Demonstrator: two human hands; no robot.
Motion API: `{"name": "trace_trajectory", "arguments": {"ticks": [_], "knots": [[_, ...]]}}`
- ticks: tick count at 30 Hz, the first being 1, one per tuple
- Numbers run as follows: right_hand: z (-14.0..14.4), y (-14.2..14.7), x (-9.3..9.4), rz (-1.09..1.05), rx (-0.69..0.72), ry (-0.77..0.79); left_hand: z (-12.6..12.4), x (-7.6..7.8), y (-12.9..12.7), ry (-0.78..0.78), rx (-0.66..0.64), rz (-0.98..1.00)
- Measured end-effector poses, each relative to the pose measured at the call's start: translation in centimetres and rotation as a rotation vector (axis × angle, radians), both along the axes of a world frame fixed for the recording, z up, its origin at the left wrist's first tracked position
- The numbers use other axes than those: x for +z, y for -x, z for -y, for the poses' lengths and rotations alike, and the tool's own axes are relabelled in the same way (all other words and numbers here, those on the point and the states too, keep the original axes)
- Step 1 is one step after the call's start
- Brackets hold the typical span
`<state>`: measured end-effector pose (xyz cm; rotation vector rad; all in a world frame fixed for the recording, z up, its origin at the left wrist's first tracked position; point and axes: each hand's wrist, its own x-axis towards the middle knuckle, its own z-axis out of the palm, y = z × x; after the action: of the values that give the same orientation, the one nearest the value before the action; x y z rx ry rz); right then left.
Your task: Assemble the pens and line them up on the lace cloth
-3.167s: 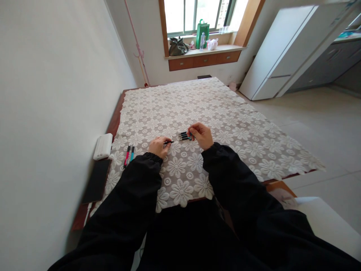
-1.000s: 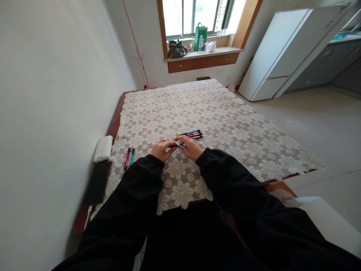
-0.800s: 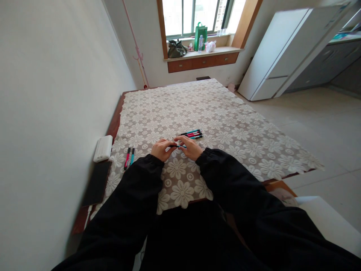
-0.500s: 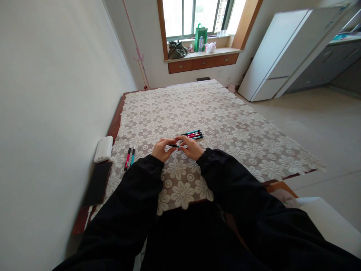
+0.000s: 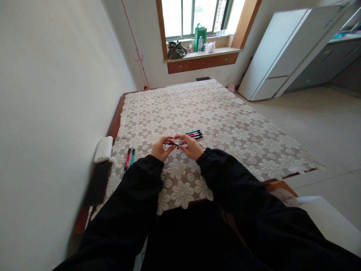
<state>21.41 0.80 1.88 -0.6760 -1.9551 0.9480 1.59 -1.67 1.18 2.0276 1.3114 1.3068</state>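
Note:
Between my two hands I hold a small dark pen (image 5: 173, 143) with a bit of teal, just above the tablecloth. My left hand (image 5: 162, 149) pinches its dark end between thumb and fingers. On the teal end, my right hand (image 5: 191, 147) has its thumb and fingertips closed; part of the pen is hidden there. Just beyond my right hand lies a row of several teal and red pens (image 5: 195, 134), partly covered by the fingers. Left of my left hand, a red pen (image 5: 127, 159) and a teal pen (image 5: 132, 156) lie side by side, tips pointing away.
A flowered lace tablecloth (image 5: 177, 109) covers the table. Along the left wall sit a white power bank (image 5: 103, 149) and a dark flat device (image 5: 97, 184) with a white cable (image 5: 88, 217). A white fridge (image 5: 279, 49) stands beyond the table at right.
The pen and fingers have shifted very slightly, with a little more teal showing at the right fingertips. The other pens lie where they were.

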Motion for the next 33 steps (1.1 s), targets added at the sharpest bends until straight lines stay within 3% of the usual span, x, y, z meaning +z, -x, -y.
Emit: {"name": "trace_trajectory", "arguments": {"ticks": [12,18,24,29,33], "knots": [[-0.03,0.09,-0.11,-0.019,-0.003,0.046,0.34,0.03,-0.12,0.028,-0.047,0.025],[-0.17,0.14,-0.34,-0.035,0.015,0.075,0.53,0.39,-0.47,-0.040,-0.088,0.036],[-0.17,0.15,-0.41,-0.041,0.015,0.084,0.48,0.28,-0.38,-0.007,0.067,0.037],[-0.21,0.17,-0.64,-0.039,0.006,0.076,0.40,0.08,-0.34,-0.023,-0.050,0.051],[-0.34,0.12,-0.80,-0.022,0.004,0.064,0.37,0.15,-0.37,-0.028,0.058,0.049]]}}
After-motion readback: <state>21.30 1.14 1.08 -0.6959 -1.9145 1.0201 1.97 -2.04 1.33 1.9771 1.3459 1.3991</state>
